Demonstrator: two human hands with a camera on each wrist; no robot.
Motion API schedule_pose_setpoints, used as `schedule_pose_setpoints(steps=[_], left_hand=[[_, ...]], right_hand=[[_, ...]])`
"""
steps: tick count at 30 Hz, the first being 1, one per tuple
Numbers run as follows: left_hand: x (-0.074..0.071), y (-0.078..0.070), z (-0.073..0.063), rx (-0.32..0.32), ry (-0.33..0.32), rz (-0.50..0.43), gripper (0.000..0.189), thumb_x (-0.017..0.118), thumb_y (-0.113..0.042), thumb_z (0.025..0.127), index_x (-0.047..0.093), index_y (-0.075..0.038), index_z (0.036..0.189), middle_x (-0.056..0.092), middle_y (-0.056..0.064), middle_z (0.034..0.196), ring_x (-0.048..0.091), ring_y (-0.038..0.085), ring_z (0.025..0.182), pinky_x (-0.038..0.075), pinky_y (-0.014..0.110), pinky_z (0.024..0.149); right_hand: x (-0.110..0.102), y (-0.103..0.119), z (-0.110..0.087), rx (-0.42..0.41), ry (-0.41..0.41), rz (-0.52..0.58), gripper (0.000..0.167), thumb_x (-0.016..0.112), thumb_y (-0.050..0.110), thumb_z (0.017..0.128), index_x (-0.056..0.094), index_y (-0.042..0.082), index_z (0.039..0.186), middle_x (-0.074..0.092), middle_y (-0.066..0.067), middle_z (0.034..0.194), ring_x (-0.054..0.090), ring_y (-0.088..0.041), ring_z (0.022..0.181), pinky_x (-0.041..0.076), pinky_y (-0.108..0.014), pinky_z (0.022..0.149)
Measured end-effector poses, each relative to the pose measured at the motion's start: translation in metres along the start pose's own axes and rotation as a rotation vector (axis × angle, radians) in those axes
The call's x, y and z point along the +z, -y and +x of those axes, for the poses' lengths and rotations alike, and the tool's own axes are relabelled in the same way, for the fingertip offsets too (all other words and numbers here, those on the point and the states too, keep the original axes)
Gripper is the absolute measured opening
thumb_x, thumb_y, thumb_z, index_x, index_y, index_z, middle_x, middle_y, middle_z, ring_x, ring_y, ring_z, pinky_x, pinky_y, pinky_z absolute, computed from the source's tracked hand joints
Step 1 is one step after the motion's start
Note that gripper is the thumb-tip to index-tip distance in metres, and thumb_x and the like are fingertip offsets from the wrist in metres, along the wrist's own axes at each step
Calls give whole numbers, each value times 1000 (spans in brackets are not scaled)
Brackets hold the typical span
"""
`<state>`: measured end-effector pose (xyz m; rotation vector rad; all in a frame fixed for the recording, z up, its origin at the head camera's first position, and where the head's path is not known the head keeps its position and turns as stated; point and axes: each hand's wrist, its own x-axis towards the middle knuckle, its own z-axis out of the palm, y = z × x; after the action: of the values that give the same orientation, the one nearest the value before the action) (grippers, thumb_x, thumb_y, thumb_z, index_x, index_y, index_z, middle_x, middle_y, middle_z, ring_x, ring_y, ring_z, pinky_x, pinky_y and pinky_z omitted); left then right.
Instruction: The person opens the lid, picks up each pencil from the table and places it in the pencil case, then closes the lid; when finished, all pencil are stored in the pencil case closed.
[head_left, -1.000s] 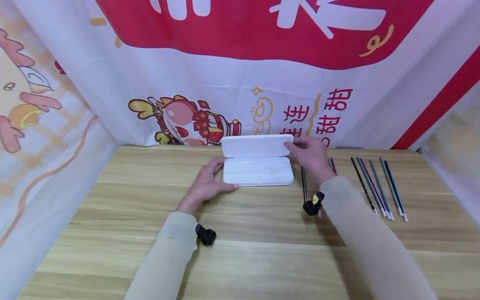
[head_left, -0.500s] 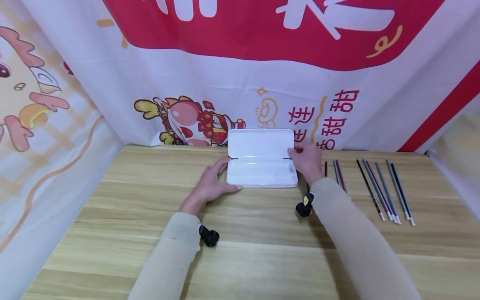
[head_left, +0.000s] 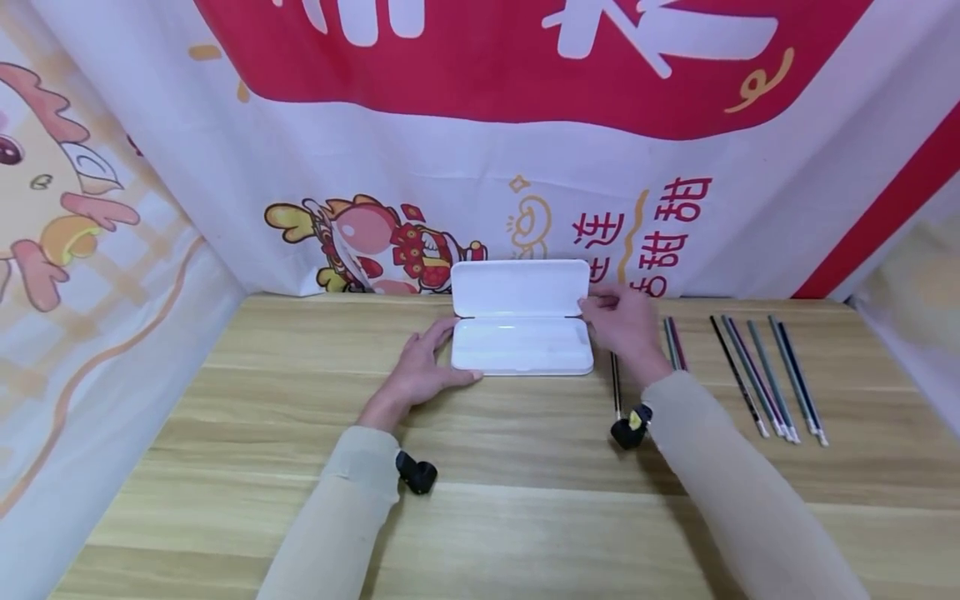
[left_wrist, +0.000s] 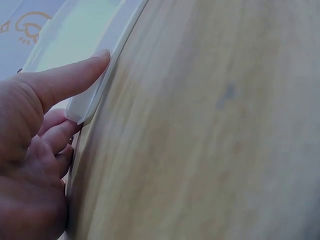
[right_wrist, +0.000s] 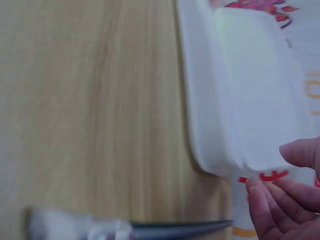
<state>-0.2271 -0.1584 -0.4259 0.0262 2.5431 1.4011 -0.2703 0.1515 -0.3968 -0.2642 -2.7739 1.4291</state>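
A white pencil case (head_left: 522,369) lies open on the wooden table, its lid (head_left: 520,287) standing up at the back. My left hand (head_left: 417,371) grips the left end of the base, thumb along the front edge and fingers around the side. At the right end, my right hand (head_left: 621,325) holds the lid's edge between thumb and curled fingers. The right wrist view has the thumb (right_wrist: 300,152) over the lid's corner, with the fingertips just past its end. A dark pencil (head_left: 617,387) lies beneath the right wrist.
Two pencils (head_left: 676,343) lie just right of the right hand. Several more pencils (head_left: 765,375) are spread farther right on the table (head_left: 517,525). A printed cloth (head_left: 420,158) hangs close behind the case.
The lid has tilted farther back from its lower angle, the right hand going with it. In the last half second, the right wrist has shifted slightly right. The left hand keeps its hold.
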Motion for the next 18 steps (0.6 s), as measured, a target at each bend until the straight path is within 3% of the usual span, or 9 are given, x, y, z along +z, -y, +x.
schedule_pose_setpoints(steps=[4, 9, 14, 18], left_hand=[[-1, 1, 0, -2, 15, 8, 89, 91, -31, 88, 43, -37, 162, 33, -4, 178, -5, 35, 170, -5, 64, 137], [-4, 1, 2, 10, 18, 18, 89, 91, -31, 87, 43, -35, 162, 35, -4, 177, -4, 34, 171, -7, 61, 138], [-3, 2, 3, 15, 19, 7, 89, 91, -32, 87, 43, -33, 162, 36, -3, 176, -1, 31, 171, -9, 57, 138], [-1, 2, 4, -7, 20, 4, 90, 92, -34, 87, 42, -35, 162, 36, -3, 177, -3, 34, 171, -8, 63, 137]], right_hand=[[-22, -15, -20, 10, -13, 129, 43, 72, 34, 103, 69, 11, 140, 70, -10, 126, 67, -21, 109, 62, -32, 90], [-46, -43, -44, 2, 9, 233, 41, 73, 34, 104, 69, 8, 135, 74, -4, 116, 75, -12, 95, 67, -27, 85], [-72, -67, -64, 36, 23, 199, 43, 71, 40, 105, 68, 10, 135, 72, -6, 117, 76, -12, 93, 67, -27, 81], [-100, -93, -74, 82, 22, 129, 44, 67, 44, 107, 67, 13, 137, 71, -2, 115, 75, -9, 90, 67, -25, 79]])
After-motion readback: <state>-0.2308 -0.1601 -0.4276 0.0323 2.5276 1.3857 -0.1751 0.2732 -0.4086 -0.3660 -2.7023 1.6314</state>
